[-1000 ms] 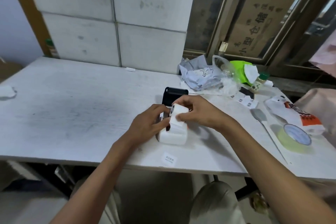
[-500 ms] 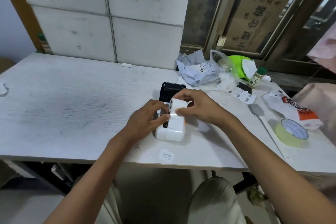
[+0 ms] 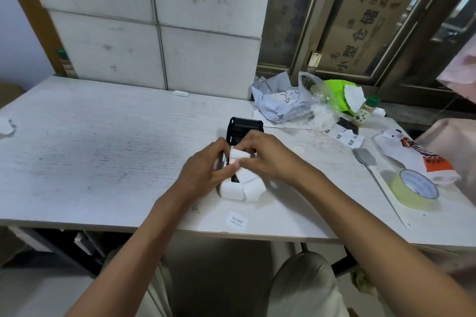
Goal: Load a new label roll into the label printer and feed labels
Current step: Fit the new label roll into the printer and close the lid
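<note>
White label printer | lid open, away | both hands on label roll

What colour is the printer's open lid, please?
Black, seen in the head view: the label printer's open lid.

White label roll over open, seemingly white printer.

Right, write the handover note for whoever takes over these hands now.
Left hand: steadying the small white label printer on the white table.
Right hand: pinching the white label roll over the printer; the black lid stands open behind.
Done: lid open, roll brought to the printer.
Left: seat the roll, close the lid, feed labels. Whether the roll is seated is hidden by fingers.
</note>
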